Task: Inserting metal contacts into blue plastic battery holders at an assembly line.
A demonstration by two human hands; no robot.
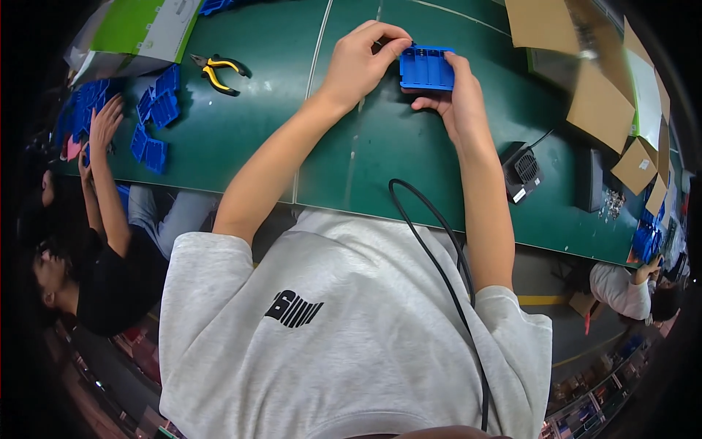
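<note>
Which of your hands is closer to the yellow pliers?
Left. The left hand is right of the pliers; the right hand is even farther right, gripping the right side of the blue tray.

Whatever lies at the fingertips of the bare left hand (357, 64), by the corner of the blue rectangular plastic case (428, 71), is too small to tell, while the upper edge crops the green-and-white cardboard box (150, 31) and the loose silvery pieces (611, 203) blur together.

Brown cardboard (602, 106), black grilled device (523, 168), yellow-handled pliers (210, 66) near a green-and-white box (146, 29).
</note>
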